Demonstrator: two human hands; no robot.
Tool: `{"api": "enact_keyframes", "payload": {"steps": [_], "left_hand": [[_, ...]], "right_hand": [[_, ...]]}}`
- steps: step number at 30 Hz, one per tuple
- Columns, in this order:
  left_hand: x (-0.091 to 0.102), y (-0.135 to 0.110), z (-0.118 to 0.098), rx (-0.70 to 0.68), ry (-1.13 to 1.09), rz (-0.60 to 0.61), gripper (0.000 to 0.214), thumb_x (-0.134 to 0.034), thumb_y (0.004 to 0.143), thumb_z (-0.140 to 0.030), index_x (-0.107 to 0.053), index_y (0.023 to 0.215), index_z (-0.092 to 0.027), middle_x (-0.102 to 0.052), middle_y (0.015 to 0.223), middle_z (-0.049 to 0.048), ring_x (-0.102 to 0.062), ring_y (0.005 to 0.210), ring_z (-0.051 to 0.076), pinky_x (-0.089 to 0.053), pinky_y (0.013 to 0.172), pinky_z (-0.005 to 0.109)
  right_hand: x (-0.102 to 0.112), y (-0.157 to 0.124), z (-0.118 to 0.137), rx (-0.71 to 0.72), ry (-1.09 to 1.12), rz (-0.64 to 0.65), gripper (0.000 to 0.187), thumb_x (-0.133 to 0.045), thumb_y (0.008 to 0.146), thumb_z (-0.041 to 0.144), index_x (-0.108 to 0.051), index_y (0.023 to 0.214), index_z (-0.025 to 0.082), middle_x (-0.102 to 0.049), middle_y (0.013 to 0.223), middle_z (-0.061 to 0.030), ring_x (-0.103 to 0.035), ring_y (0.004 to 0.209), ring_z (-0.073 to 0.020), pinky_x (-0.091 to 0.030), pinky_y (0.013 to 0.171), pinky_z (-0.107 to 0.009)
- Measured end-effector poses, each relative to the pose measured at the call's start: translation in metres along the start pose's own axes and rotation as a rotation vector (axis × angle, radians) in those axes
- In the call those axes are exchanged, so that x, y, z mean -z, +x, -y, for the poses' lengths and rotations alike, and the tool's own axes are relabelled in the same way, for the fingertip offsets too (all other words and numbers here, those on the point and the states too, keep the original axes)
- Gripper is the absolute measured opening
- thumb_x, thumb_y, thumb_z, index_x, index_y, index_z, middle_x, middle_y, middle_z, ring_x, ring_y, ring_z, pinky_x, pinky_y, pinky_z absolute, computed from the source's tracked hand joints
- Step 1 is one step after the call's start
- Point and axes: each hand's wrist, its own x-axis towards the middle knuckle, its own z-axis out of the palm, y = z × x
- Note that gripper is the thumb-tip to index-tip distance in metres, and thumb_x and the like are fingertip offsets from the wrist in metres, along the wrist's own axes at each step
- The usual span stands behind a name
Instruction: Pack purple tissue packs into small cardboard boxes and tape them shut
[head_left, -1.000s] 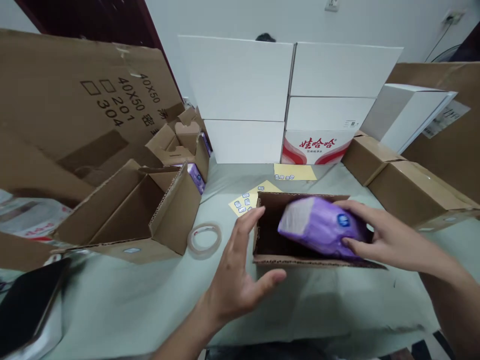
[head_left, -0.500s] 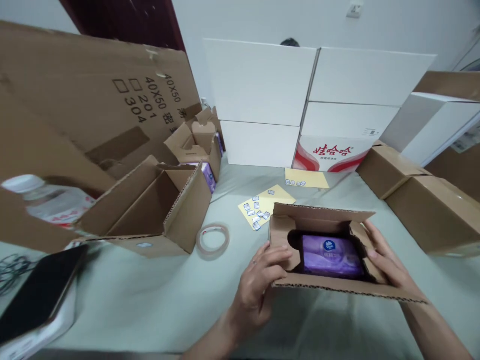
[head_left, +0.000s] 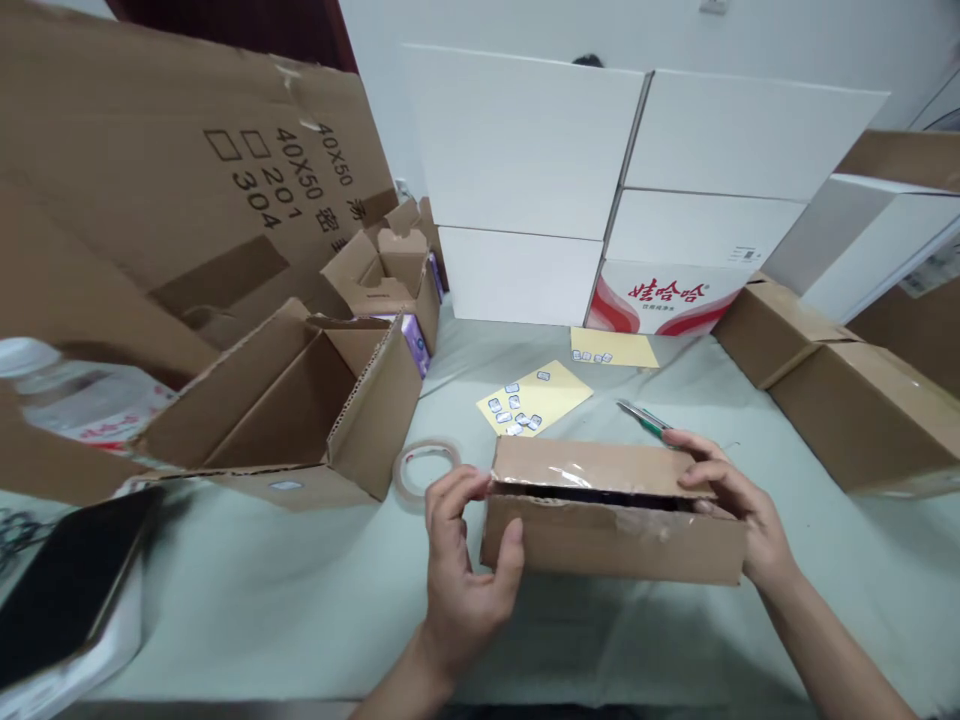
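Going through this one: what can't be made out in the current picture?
All in the head view:
Inside of the box: hidden by its flaps.
Green end of the cutter: partly hidden by the right hand.
Print on the stickers: too small.
Phone: cut off by the left edge.
Behind the white boards: hidden by them.

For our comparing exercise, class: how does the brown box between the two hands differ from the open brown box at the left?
The handled box has its top flaps folded over, leaving a narrow gap; the open box gapes wide, showing its inside. The left hand and right hand are at either end of the handled box, while neither is at the open box. Both are brown cardboard.
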Motion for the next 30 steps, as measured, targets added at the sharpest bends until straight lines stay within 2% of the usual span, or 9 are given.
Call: {"api": "enact_keyframes", "payload": {"steps": [5,9,12,14,16,19,23,27,30], "left_hand": [[0.001,0.006,-0.002,0.152,0.151,0.239,0.033,-0.049,0.097,-0.022,-0.053,0.129,-0.027,-0.039,0.146,0.0127,-0.043,0.14,0.03,-0.047,0.106,0.046],[0.003,0.006,0.001,0.246,0.041,0.31,0.028,-0.044,0.099,-0.026,-0.055,0.124,-0.028,-0.04,0.149,0.0123,-0.045,0.141,0.032,-0.045,0.11,0.055],[0.007,0.007,0.002,0.262,0.01,0.354,0.029,-0.044,0.099,-0.027,-0.054,0.126,-0.027,-0.039,0.152,0.013,-0.045,0.142,0.033,-0.048,0.107,0.054],[0.009,0.009,-0.001,0.183,0.087,0.355,0.033,-0.044,0.098,-0.022,-0.054,0.129,-0.026,-0.034,0.157,0.0132,-0.039,0.146,0.033,-0.046,0.11,0.054],[0.01,0.013,-0.007,-0.024,0.22,0.359,0.043,-0.044,0.093,-0.009,-0.056,0.131,-0.025,-0.029,0.163,0.0115,-0.029,0.152,0.033,-0.033,0.119,0.058],[0.004,0.021,-0.019,-0.35,0.339,0.486,0.053,-0.041,0.085,0.0,-0.058,0.132,-0.018,-0.044,0.158,0.0118,-0.032,0.152,0.029,-0.014,0.127,0.055],[0.0,0.035,-0.027,-0.452,0.28,0.657,0.039,-0.047,0.091,-0.011,-0.058,0.128,-0.01,-0.064,0.14,0.0131,-0.049,0.139,0.025,-0.025,0.125,0.043],[0.026,0.038,-0.006,-0.218,0.24,0.377,0.034,-0.042,0.093,-0.003,-0.059,0.116,-0.019,-0.068,0.123,0.0074,-0.06,0.123,0.017,-0.04,0.115,0.035],[0.051,0.025,0.03,0.029,0.502,0.292,0.035,-0.043,0.092,-0.005,-0.058,0.12,-0.018,-0.066,0.115,0.0101,-0.062,0.112,0.023,-0.053,0.096,0.037]], "right_hand": [[0.006,-0.009,0.001,-0.012,0.045,0.099,0.042,-0.047,0.095,0.059,-0.074,0.099,0.028,-0.055,0.145,-0.0115,-0.052,0.133,-0.0396,-0.051,0.095,-0.051],[0.002,-0.012,0.001,0.009,-0.082,0.059,0.018,-0.064,0.092,0.046,-0.069,0.095,0.029,-0.058,0.138,-0.009,-0.053,0.132,-0.0337,-0.051,0.095,-0.043],[0.0,-0.014,0.003,-0.041,-0.125,0.089,0.017,-0.059,0.095,0.044,-0.065,0.105,0.031,-0.052,0.146,-0.0084,-0.051,0.135,-0.0321,-0.049,0.098,-0.044],[-0.001,-0.015,0.005,-0.077,-0.134,0.113,0.02,-0.054,0.097,0.044,-0.063,0.111,0.033,-0.047,0.151,-0.0079,-0.048,0.137,-0.0314,-0.048,0.1,-0.044],[0.0,-0.016,0.008,-0.098,-0.145,0.134,0.02,-0.051,0.099,0.043,-0.063,0.112,0.033,-0.044,0.153,-0.0069,-0.047,0.139,-0.0307,-0.048,0.101,-0.043],[0.001,-0.017,0.01,-0.112,-0.162,0.174,0.019,-0.052,0.098,0.042,-0.064,0.11,0.033,-0.043,0.154,-0.0059,-0.046,0.14,-0.0305,-0.049,0.101,-0.041],[0.004,-0.019,0.005,-0.136,-0.168,0.165,0.02,-0.052,0.097,0.042,-0.066,0.109,0.033,-0.046,0.153,-0.0055,-0.05,0.137,-0.0309,-0.051,0.097,-0.039],[0.008,-0.018,-0.002,-0.135,-0.181,0.133,0.022,-0.051,0.096,0.041,-0.067,0.109,0.032,-0.049,0.151,-0.0061,-0.051,0.137,-0.0329,-0.055,0.093,-0.037],[0.011,-0.016,-0.004,-0.112,-0.204,0.163,0.022,-0.054,0.095,0.041,-0.069,0.108,0.032,-0.053,0.148,-0.0065,-0.054,0.134,-0.0339,-0.057,0.089,-0.036]]}}
